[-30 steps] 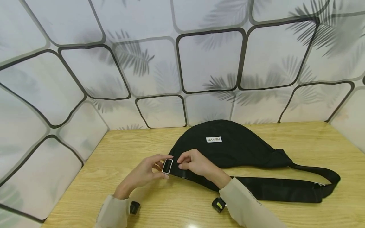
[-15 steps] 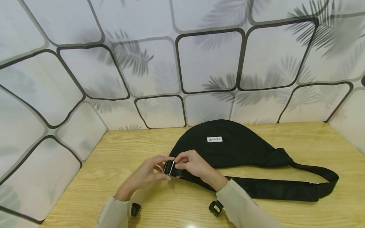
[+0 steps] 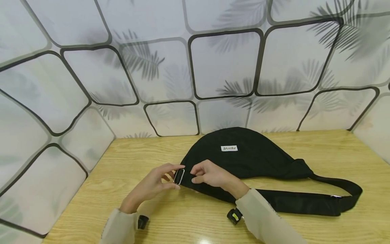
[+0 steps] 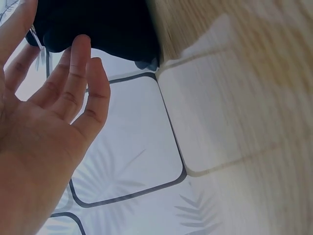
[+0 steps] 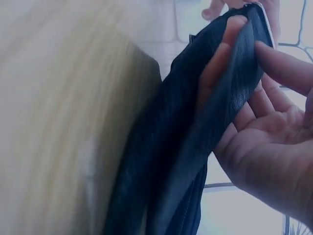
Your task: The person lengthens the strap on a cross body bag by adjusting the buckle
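Observation:
A black waist bag [image 3: 237, 164] with a white label lies on the table, its wide black strap [image 3: 298, 202] running along the near side. At the bag's left end my left hand [image 3: 149, 186] pinches a silver-framed slider buckle [image 3: 179, 177] between thumb and fingertips, and black webbing shows inside the frame. Just right of it, my right hand [image 3: 213, 174] pinches the webbing. In the right wrist view, that webbing [image 5: 225, 93] runs between thumb and forefinger up to the buckle's edge. The left wrist view shows the left hand's other fingers [image 4: 78, 68] spread loosely beside the dark bag.
The wood-grain table [image 3: 122, 162] meets a patterned wall covering [image 3: 170, 78] at its back and sides. Small black devices sit at both wrists, below the sleeves [image 3: 122, 227]. A second metal fitting [image 3: 337, 196] shows on the strap's right loop.
The right hand moved left to the buckle, then drew back slightly right. Webbing now crosses the buckle's frame differently from a second ago. The left hand stays nearly in place; the bag lies still.

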`<state>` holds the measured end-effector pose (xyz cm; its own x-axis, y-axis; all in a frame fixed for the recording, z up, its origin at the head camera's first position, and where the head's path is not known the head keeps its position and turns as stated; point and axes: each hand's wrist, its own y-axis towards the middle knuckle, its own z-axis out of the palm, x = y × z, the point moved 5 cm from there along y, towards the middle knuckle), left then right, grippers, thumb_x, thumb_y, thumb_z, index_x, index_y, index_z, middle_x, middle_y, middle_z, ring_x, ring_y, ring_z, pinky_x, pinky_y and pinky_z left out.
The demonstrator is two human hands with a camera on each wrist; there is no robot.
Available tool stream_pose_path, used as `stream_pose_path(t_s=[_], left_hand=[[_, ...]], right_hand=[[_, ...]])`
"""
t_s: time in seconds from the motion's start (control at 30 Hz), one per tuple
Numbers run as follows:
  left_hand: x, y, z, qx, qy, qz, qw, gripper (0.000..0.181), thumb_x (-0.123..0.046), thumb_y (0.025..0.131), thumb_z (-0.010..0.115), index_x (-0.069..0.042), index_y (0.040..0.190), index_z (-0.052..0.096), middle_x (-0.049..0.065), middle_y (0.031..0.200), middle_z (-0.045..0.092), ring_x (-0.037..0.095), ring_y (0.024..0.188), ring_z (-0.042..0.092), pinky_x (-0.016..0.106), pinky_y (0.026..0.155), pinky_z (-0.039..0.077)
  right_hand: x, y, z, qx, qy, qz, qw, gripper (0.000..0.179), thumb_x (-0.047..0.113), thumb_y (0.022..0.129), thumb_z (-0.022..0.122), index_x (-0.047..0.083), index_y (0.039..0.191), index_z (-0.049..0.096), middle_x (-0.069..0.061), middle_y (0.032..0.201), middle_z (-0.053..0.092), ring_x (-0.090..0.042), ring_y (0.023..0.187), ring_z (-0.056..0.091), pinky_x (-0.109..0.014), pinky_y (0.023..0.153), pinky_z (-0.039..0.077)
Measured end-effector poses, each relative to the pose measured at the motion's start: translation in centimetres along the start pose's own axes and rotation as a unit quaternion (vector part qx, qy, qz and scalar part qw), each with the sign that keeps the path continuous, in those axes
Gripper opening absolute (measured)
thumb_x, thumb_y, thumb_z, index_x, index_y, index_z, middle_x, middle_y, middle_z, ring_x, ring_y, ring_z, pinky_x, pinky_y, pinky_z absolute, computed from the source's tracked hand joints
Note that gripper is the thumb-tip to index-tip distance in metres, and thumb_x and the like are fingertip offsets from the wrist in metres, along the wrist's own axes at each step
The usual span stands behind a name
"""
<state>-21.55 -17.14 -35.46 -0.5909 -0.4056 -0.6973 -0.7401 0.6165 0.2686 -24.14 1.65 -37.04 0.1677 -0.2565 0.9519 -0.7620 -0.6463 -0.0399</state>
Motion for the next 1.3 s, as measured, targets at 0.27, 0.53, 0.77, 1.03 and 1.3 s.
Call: stream_pose_path(t_s=[0.27,0.53,0.77,1.03,1.3], left_hand=[[-0.3,0.2,0.5,0.009,-0.015,0.012,0.9998,0.053,-0.009,0.087,0.08,0.002,0.135,0.059,0.016,0.118,0.064,0.02,0.087,0.06,0.034,0.075,0.056],[-0.5,0.4,0.5,0.004,-0.005,0.015,0.9999,0.052,-0.008,0.087,0.081,0.002,0.134,0.061,0.012,0.112,0.064,0.022,0.086,0.06,0.038,0.074,0.056],[-0.3,0.4,0.7,0.002,0.006,0.002,1.0,0.052,-0.005,0.084,0.083,0.001,0.132,0.062,0.012,0.112,0.065,0.017,0.085,0.059,0.037,0.073,0.056],[-0.5,0.5,0.5,0.004,0.016,0.006,0.9999,0.053,-0.007,0.086,0.081,0.001,0.135,0.06,0.016,0.121,0.065,0.017,0.088,0.061,0.036,0.075,0.056],[-0.5,0.3,0.2,-0.001,0.017,0.001,0.9999,0.054,-0.007,0.087,0.08,0.002,0.136,0.059,0.018,0.125,0.064,0.02,0.089,0.063,0.036,0.076,0.056]], right_hand=[[0.0,0.1,1.0,-0.014,0.072,-0.005,0.9973,0.011,-0.011,0.094,0.059,-0.01,0.098,0.069,-0.01,0.083,0.073,-0.015,0.068,0.067,-0.028,0.072,0.054],[0.3,0.1,1.1,-0.012,0.08,-0.015,0.9966,0.011,-0.012,0.094,0.059,-0.011,0.099,0.069,-0.01,0.083,0.073,-0.014,0.069,0.067,-0.028,0.077,0.054],[0.7,0.0,1.3,-0.006,0.07,-0.026,0.9972,0.01,-0.008,0.096,0.06,-0.01,0.1,0.069,-0.011,0.083,0.073,-0.013,0.073,0.066,-0.027,0.084,0.049],[0.3,-0.1,0.2,0.032,0.029,-0.012,0.999,0.014,-0.003,0.097,0.061,-0.009,0.106,0.07,-0.009,0.089,0.074,-0.013,0.077,0.066,-0.029,0.084,0.05],[0.0,-0.3,-0.5,0.059,0.008,-0.009,0.9982,0.012,-0.006,0.096,0.058,-0.007,0.101,0.069,-0.006,0.082,0.072,-0.015,0.071,0.065,-0.028,0.083,0.049]])
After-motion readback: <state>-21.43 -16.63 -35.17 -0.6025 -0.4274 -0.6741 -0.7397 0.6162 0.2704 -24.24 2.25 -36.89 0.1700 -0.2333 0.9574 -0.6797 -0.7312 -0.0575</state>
